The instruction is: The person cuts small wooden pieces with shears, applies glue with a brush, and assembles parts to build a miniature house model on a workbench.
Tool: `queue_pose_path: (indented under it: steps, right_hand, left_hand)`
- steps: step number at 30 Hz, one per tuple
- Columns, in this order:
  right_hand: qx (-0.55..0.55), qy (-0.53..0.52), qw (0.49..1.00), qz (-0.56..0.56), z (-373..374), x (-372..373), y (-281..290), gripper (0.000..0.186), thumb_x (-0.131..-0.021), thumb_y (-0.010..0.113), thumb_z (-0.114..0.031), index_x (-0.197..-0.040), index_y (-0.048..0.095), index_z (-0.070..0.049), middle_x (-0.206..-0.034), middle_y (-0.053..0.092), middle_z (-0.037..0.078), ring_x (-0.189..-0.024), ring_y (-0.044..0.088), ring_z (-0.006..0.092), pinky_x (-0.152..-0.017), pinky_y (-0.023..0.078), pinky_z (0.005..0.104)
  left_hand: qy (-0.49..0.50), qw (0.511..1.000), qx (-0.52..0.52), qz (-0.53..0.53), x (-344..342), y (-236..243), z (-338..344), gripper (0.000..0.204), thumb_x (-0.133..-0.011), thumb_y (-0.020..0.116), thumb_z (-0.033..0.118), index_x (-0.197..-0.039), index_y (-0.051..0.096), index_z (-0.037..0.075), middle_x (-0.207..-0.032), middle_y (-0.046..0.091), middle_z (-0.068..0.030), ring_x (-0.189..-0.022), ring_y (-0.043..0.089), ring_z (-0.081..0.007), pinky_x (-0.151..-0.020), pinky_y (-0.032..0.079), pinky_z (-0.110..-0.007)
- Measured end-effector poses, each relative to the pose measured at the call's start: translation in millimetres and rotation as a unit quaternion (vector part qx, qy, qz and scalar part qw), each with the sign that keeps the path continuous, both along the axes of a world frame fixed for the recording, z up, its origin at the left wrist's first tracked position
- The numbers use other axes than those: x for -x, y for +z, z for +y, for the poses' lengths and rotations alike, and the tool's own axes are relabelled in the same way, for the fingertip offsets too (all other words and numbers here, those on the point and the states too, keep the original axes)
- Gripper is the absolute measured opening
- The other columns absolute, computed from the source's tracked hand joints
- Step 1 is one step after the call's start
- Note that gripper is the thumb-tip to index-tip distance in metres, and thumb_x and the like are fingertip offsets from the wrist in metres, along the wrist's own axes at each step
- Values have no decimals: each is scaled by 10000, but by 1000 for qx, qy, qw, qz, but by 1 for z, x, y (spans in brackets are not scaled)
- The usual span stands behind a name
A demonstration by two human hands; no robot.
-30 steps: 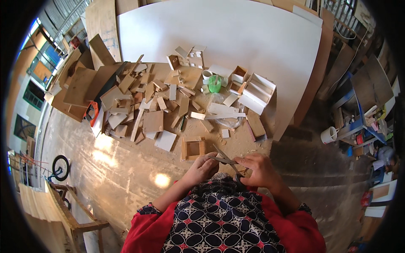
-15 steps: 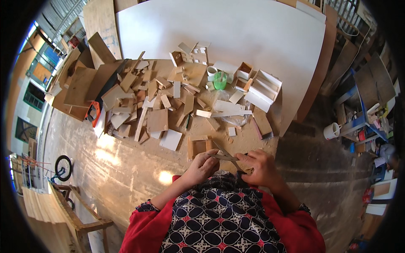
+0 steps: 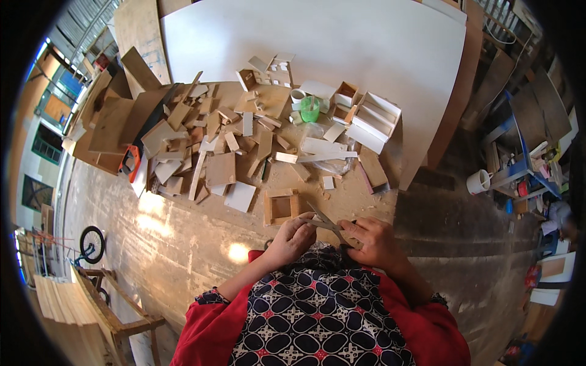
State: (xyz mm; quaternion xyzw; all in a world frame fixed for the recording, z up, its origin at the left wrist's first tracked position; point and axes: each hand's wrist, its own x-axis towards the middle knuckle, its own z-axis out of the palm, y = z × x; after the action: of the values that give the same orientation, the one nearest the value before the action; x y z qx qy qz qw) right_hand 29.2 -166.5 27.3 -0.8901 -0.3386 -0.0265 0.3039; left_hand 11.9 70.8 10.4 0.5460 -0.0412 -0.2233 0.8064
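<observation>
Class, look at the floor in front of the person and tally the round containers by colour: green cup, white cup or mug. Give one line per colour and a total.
Green cup: 1
White cup beside it: 1
White mug at the right, on the dark floor: 1
Total: 3

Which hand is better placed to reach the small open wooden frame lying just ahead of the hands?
Left, probably. The left hand sits directly below the wooden frame, while the right hand lies further right and grips the thin wooden strip.
</observation>
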Motion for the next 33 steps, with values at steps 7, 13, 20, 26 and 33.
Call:
queue_pose_path:
  steps: [7, 13, 20, 26, 33]
  right_hand:
    - [23, -19, 999, -22, -14, 6, 0, 578, -614, 758, -224, -1166, 630, -111, -795, 537, 65, -735, 578, 242, -638, 492, 360]
    - [23, -13, 1000, -14, -27, 6, -4, 567, -619, 757, -196, -1160, 624, -93, -788, 537, 74, -735, 585, 250, -635, 491, 368]
    - [30, 1, 999, 25, -38, 1, -21, 524, -642, 746, -194, -1139, 625, -79, -788, 575, 109, -727, 600, 268, -633, 489, 382]
    - [-49, 8, 996, 68, -32, -9, 0, 557, -640, 789, -347, -1110, 649, -84, -836, 633, 121, -773, 623, 301, -681, 503, 389]
    - [-50, 34, 995, 79, -35, -15, -4, 572, -638, 789, -378, -1111, 650, -89, -807, 610, 104, -743, 607, 292, -660, 494, 391]
  left_hand:
    - [16, 999, 24, 35, 1, -3, -18, 289, -1001, 407, 196, -1194, 462, -11, -670, 391, 47, -552, 352, -55, -488, 293, -209]
    - [12, 996, 43, 76, -1, -6, -28, 194, -991, 450, 182, -1111, 464, 30, -689, 395, 37, -553, 379, -69, -474, 299, -216]
    - [2, 996, -31, 83, -5, 2, -36, 210, -994, 455, 216, -1057, 499, 21, -676, 400, 45, -559, 383, -55, -476, 297, -211]
    - [14, 1000, -3, 19, -4, -8, -40, 246, -995, 453, 278, -957, 496, 39, -651, 356, 60, -537, 327, -54, -482, 274, -212]
    - [-47, 999, -14, -11, -10, -5, -32, 235, -995, 437, 278, -912, 465, 61, -653, 354, 60, -536, 317, -49, -476, 255, -213]
